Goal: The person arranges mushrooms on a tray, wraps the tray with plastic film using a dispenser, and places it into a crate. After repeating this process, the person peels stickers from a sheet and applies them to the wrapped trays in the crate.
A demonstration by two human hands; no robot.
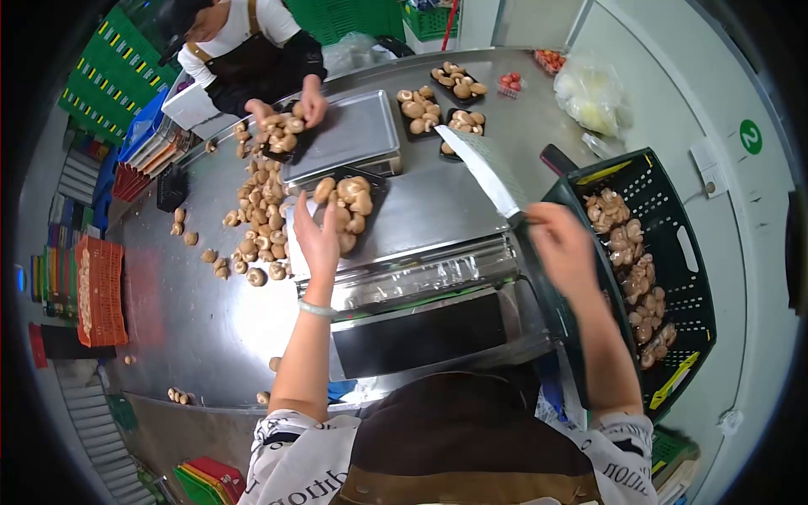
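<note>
My left hand, with thumb and fingers spread, is against the near left side of a black tray heaped with brown mushrooms. It seems to touch the mushrooms; whether it grips the tray is hidden. My right hand, slightly blurred, is closed beside the lower end of a white, raised strip-like sheet. What its fingers pinch is hard to make out. Between my arms is a film-wrapping machine with clear film and a dark flat plate.
Loose mushrooms are piled left of a metal scale. Across the table a co-worker's hands hold another mushroom tray. Filled trays stand at the back. On the right is a dark green crate with packed mushrooms; an orange basket is far left.
</note>
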